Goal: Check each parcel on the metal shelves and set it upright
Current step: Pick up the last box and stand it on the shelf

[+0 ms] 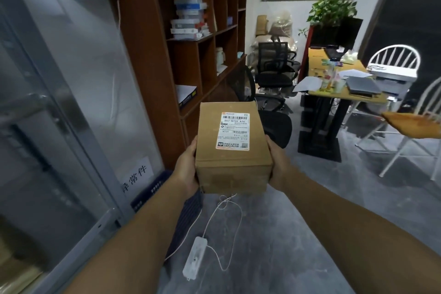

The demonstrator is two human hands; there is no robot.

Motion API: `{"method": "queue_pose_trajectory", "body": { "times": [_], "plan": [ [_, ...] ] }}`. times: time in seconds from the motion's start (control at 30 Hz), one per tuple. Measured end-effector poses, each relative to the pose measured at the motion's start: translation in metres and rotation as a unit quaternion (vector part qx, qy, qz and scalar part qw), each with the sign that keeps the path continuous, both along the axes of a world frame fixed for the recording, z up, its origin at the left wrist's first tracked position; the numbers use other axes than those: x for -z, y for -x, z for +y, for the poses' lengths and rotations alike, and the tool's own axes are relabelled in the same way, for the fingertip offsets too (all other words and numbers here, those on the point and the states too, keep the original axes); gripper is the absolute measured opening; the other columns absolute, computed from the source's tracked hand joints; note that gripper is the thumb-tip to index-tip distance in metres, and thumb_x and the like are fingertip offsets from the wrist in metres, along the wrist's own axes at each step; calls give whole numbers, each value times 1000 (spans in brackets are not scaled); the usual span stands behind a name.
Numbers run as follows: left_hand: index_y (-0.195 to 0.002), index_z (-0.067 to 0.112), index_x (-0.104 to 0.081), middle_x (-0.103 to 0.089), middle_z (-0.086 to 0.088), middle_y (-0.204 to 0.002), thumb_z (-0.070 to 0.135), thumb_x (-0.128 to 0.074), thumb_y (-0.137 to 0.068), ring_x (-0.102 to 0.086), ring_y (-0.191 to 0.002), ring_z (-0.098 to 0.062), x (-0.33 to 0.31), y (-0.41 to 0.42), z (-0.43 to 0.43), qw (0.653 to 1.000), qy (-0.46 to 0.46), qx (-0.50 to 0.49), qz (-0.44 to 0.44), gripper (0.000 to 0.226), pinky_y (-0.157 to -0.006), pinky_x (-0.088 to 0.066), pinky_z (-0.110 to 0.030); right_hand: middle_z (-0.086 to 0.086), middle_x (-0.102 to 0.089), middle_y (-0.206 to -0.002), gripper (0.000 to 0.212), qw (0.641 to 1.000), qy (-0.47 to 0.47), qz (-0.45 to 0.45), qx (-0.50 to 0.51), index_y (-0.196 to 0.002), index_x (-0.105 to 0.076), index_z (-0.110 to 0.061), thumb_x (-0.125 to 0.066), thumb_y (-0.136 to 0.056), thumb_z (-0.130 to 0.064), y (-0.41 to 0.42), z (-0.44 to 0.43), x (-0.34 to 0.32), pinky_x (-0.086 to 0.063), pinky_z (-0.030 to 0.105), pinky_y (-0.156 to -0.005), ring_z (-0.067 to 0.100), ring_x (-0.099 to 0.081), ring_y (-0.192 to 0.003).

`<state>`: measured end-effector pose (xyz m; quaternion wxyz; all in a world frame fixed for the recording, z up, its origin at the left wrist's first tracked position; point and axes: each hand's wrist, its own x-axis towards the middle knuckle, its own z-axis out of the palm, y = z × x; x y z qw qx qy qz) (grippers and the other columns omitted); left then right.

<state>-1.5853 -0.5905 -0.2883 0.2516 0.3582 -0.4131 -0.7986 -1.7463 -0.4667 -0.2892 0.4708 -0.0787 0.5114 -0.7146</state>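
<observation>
Fingers of the left hand (pixel 188 167) and the right hand (pixel 278 164) are mostly hidden behind the parcel (pixel 232 162). The fine print on its label (pixel 233 130) is too small to read. At 9 o'clock the metal frame (pixel 47 126) is blurred; at 3 o'clock the edge cuts an orange object (pixel 415 124).

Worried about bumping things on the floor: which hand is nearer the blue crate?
Left. The left hand grips the box's left side, above and right of the crate; the right hand grips the box's right side, with the box between it and the crate.
</observation>
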Motion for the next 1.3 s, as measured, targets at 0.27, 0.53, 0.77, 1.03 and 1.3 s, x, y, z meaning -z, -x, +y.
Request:
{"method": "queue_pose_trajectory", "body": {
  "times": [0.27, 0.53, 0.77, 1.03, 1.3],
  "plan": [
    [-125, 24, -71, -75, -9, -114, 57, -43, -101, -71, -107, -28, -18, 6, -93, 996, 17, -83, -23, 49, -94, -55, -42, 12, -78, -94, 47, 997, -19, 15, -70, -101, -78, -16, -52, -98, -56, 28, -131, -20, -59, 35, -67, 27, -74, -77],
    [-106, 21, -75, -79, -6, -95, 52, -41, -104, -76, -73, -18, -35, 16, -189, 985, 20, -172, -9, 47, -54, -58, -27, 8, -78, -98, 42, 985, 11, 35, -166, -105, -77, -17, -52, -100, -51, 49, -263, -26, -61, 36, -72, 24, -74, -81],
    [-102, 23, -76, -78, -4, -101, 53, -41, -103, -76, -81, -16, -37, 18, -231, 962, 35, -270, -17, 46, -71, -55, -33, 12, -75, -114, 47, 963, 29, 31, -266, -119, -73, -16, -45, -104, -50, 55, -351, -23, -58, 39, -82, 27, -73, -98],
    [-112, 24, -76, -78, -4, -106, 53, -42, -103, -76, -89, -20, -29, 45, -239, 903, 26, -429, -18, 45, -79, -55, -36, 8, -78, -98, 47, 915, 3, 65, -397, -96, -78, -20, -48, -101, -55, 77, -421, -17, -55, 39, -77, 25, -74, -88],
    [-111, 21, -76, -77, -6, -110, 51, -45, -103, -75, -98, -23, -26, 76, -239, 858, 38, -512, -27, 44, -95, -54, -42, 8, -79, -93, 43, 859, 1, 41, -511, -101, -77, -19, -53, -98, -54, 97, -455, -19, -59, 32, -62, 23, -76, -75]
  ]
}}
